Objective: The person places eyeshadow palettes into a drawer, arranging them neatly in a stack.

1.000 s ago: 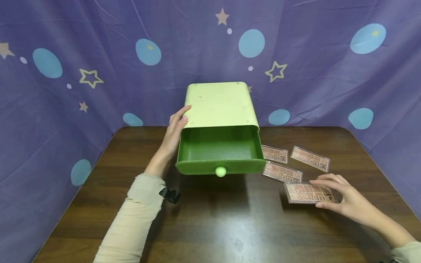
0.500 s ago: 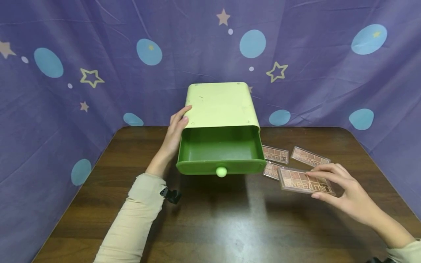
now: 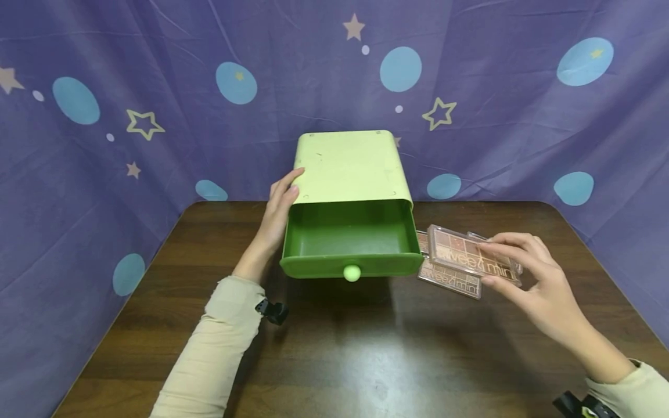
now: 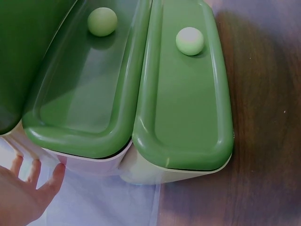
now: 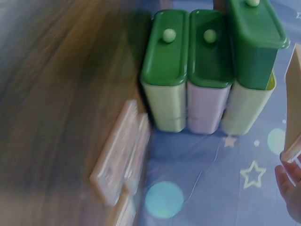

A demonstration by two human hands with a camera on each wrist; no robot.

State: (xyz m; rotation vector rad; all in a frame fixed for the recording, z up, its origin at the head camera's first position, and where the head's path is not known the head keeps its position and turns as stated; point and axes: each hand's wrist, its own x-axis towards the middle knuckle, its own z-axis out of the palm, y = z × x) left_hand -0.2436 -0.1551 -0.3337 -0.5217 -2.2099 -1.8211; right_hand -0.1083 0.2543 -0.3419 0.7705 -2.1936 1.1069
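Observation:
My left hand (image 3: 272, 220) rests with fingers extended on the left side of a stacked drawer unit (image 3: 347, 165), fingertips at the edge of its pale yellow-green top. The top green drawer (image 3: 308, 266) is pulled out and bare inside. Between thumb and fingers, my right hand (image 3: 546, 287) pinches a clear-lidded eyeshadow palette (image 3: 452, 251), raised above the table to the right of the drawer. Beneath it lies another palette (image 3: 441, 280); two more are mostly covered by the held one in the head view. The right wrist view catches the held palette (image 5: 293, 103) at its right edge.
Two lower drawers, a middle one (image 4: 84, 89) and a bottom one (image 4: 188, 103), are closed and have round knobs. The dark wooden table (image 3: 334, 360) reaches back to a purple curtain (image 3: 313, 58). Several palettes (image 5: 113, 160) lie beside the unit.
My right hand has lifted the palette and carried it away from me and slightly left, over the other palettes. The left hand and the drawer unit stay where they were.

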